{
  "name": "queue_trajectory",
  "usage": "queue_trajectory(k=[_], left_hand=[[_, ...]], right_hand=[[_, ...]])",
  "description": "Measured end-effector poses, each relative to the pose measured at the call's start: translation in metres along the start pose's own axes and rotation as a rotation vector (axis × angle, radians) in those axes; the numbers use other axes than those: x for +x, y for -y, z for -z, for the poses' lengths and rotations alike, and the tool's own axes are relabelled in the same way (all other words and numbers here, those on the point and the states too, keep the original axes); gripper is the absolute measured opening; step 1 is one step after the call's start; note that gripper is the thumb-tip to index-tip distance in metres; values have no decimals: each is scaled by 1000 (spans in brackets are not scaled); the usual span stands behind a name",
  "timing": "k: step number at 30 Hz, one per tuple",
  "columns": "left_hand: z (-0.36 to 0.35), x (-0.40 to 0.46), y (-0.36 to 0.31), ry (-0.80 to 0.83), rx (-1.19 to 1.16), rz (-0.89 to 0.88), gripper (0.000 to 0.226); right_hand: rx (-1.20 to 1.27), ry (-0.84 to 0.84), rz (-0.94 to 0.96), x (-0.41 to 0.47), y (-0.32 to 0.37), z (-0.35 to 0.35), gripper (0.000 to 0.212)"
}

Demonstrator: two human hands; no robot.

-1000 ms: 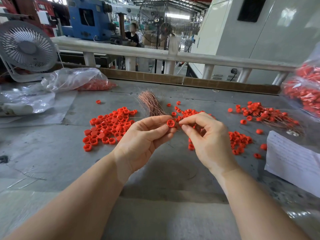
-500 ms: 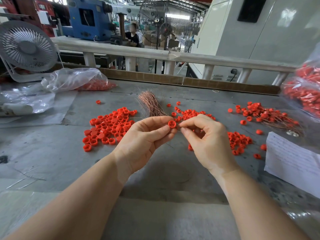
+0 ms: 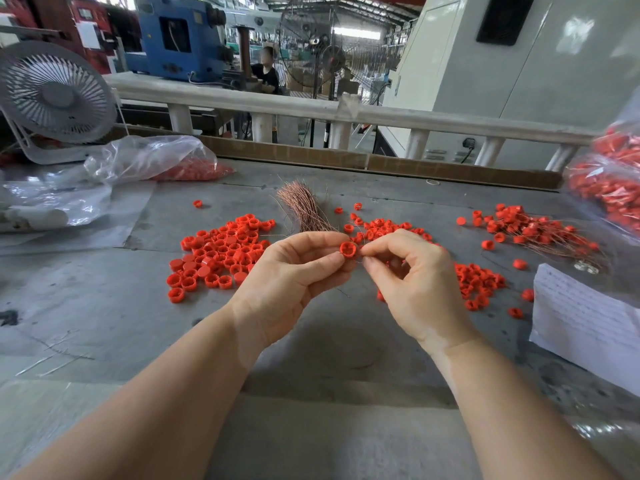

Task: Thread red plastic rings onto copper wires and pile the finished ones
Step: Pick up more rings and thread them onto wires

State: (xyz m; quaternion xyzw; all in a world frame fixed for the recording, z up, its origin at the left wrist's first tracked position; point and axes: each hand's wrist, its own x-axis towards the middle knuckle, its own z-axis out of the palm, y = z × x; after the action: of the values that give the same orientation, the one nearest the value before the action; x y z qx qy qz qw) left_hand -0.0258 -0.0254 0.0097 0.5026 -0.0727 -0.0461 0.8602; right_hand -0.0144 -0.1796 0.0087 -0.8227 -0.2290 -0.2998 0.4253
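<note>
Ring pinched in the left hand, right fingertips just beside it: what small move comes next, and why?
Probably feeding the wire on through the red ring: the left hand pinches it and the right hand pinches at its edge. The wire itself is too thin to see clearly.

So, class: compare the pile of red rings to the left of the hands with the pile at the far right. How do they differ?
The left pile is loose rings only; the right pile has copper wires sticking out of its rings. The left pile lies packed and flat; the right pile is tangled and spread along the wires. Both hold the same red plastic rings and rest on the grey table.
</note>
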Motion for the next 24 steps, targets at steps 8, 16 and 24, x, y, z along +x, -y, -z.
queue_trajectory(k=[8,16,24], left_hand=[[-1,0,-2,16,-43,27,21],[-3,0,-5,7,-78,67,20],[-4,0,-4,-28,-52,62,21]], right_hand=[[-3,-2,2,0,1,1,10],[-11,-2,13,0,1,1,11],[-13,0,18,0,0,2,10]])
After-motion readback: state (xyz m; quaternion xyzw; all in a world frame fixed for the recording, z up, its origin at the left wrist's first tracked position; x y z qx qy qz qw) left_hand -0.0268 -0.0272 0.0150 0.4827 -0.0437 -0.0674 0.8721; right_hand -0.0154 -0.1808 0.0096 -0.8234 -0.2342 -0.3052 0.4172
